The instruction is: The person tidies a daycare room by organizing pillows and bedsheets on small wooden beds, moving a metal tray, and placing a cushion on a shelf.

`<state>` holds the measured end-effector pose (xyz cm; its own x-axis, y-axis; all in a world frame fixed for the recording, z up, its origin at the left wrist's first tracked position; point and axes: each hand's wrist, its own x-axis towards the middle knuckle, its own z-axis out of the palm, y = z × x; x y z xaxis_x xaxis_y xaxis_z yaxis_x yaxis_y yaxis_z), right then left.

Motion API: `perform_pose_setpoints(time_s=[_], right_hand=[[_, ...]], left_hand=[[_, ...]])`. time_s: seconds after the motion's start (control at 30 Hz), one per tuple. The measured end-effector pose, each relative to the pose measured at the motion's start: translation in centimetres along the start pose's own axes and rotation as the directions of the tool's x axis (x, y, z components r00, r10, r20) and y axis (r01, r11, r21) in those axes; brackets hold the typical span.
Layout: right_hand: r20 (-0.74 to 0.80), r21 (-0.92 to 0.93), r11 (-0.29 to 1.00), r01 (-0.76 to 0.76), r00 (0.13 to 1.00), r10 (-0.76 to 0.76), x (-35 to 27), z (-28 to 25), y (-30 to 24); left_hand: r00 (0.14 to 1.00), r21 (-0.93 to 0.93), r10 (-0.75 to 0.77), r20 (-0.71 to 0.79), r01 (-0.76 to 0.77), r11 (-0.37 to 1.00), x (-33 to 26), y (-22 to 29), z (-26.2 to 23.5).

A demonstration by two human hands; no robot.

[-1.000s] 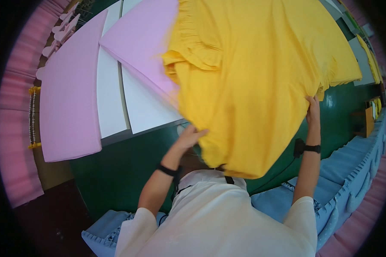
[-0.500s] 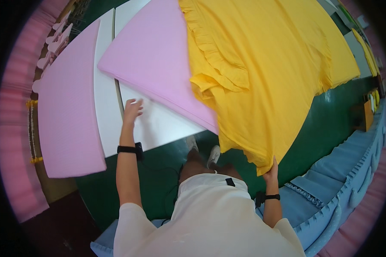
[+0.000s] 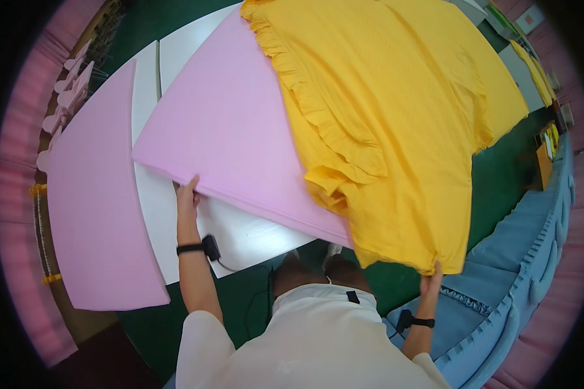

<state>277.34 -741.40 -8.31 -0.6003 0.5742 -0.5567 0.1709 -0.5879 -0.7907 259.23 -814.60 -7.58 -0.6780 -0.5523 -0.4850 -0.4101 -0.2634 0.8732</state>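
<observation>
Item: yellow ruffled fabric cover (image 3: 396, 129), one. Spread forward from my right hand (image 3: 431, 277), its gathered frill running along the side nearer my left hand (image 3: 188, 193). It overlies part of the lilac mattress; whether it encloses that part or only drapes over it, I cannot tell.

Right grip: narrow, fingers closed on the cover's near edge.

Left grip: fingertips at the near edge of the lilac mattress (image 3: 230, 117), close to its left corner; I cannot tell whether they clasp the edge or merely rest on it.

Item: lilac mattress, one, set askew ahead of and between my hands, its right portion passing beneath the yellow.

Support: white table (image 3: 246, 235), under the mattress and just right of my left hand.

Surroundings: second lilac mattress (image 3: 100, 194), flat, left of my left hand; blue frilled sofa (image 3: 503, 266), beyond my right hand on its outer side.

Step in hand, by my judgement: adjusting the cover against the mattress. The next move seems to call for a steady left edge and an even pull on the right, without bunching the cloth.
</observation>
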Motion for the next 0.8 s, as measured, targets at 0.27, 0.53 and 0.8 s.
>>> perform_pose_setpoints(time_s=[0.27,0.53,0.8], right_hand=[[0.146,-0.189,0.926,0.328,0.941,-0.304,9.4,3.3,-19.0],[0.417,-0.101,0.983,0.155,0.903,-0.100,25.8,7.3,-26.1],[0.938,-0.343,-0.431,0.835,0.281,-0.202,19.7,12.3,-7.0]], left_hand=[[0.968,-0.201,-0.195,-0.160,0.161,0.966,-20.9,-10.2,2.7],[0.858,-0.190,-0.502,0.107,0.513,0.837,-38.1,-18.2,4.6],[0.847,0.377,-0.068,-0.527,0.305,0.874,-37.9,-21.8,-6.4]])
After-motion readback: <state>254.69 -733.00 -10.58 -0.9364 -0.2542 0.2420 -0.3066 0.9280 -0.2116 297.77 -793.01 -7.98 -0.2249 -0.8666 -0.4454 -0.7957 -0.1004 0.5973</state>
